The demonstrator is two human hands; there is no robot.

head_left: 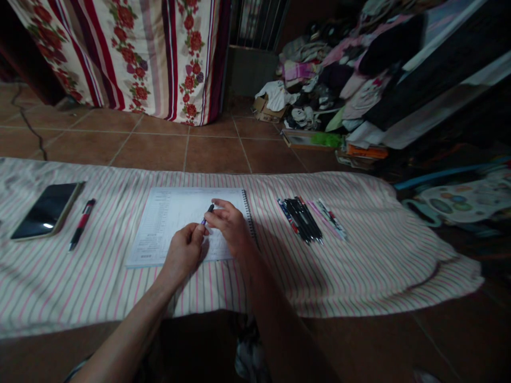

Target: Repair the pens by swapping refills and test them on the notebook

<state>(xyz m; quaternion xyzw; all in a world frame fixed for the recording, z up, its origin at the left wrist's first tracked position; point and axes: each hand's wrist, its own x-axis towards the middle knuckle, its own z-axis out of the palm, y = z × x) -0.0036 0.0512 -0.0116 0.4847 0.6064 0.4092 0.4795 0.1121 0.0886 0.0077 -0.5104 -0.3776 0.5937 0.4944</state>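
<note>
A small pen (207,214) with a black top is held between both hands over a spiral notebook (175,218) that lies open on a striped cloth (359,255). My left hand (183,251) pinches the pen's lower end with closed fingers. My right hand (229,223) grips the upper end, fingers curled round it. The notebook page carries printed lines and a table.
A row of several pens (305,218) lies right of the notebook. At the left lie a dark phone (46,210) and a red-and-black pen (82,223). Beyond the cloth are tiled floor (215,151), a floral curtain (136,53) and a heap of clothes (339,69).
</note>
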